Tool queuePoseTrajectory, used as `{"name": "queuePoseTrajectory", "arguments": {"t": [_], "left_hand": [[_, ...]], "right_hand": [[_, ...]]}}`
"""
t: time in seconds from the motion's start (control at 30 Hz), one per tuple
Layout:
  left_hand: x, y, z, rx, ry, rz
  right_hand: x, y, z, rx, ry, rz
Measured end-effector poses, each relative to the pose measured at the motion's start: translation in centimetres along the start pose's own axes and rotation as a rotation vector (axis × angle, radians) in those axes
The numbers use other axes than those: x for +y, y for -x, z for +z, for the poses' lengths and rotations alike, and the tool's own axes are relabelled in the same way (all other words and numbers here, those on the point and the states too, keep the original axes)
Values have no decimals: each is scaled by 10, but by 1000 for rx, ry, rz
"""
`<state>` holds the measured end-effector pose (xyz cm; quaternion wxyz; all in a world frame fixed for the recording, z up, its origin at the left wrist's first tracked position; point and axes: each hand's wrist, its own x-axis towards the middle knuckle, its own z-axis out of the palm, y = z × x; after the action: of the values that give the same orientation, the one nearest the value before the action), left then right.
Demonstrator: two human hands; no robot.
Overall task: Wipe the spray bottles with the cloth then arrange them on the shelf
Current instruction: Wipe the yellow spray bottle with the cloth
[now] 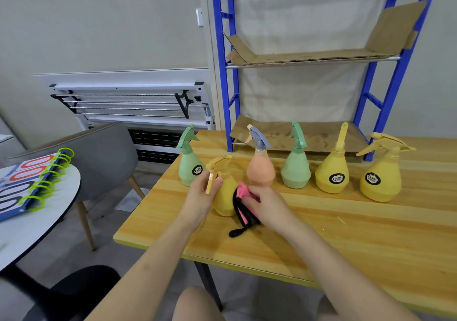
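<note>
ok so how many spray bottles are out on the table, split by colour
yellow: 3, one held by the left hand at the trigger, two standing at the right
green: 2
orange with a grey trigger: 1
total: 6, none on the shelf yet

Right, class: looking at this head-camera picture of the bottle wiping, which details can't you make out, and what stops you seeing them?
- Head view: the side of the held yellow bottle being wiped is hidden by the cloth and the right hand.
- Head view: the black labels, as on the green bottle, are too small to read.
- Head view: the shelf top is cut off by the upper edge.
- Head view: the left hand covers the bottle's neck.
</note>
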<state>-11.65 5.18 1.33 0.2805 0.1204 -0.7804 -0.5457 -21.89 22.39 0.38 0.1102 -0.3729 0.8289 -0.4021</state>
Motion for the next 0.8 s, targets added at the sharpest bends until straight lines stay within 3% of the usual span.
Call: {"name": "queuePoseTrajectory", "arguments": {"t": [0.23,0.4,0.53,0.8], "left_hand": [[-3,2,11,42,52,-33],[-5,8,18,125,195,-126],[-8,7,17,152,179,-150],[-5,12,26,173,58,-124]], "right_hand": [[-26,-10,0,108,-290,-97],[-4,5,8,71,-147,-52],[3,6,9,44,3,45],[-25,2,2,130,-144,-43]]}}
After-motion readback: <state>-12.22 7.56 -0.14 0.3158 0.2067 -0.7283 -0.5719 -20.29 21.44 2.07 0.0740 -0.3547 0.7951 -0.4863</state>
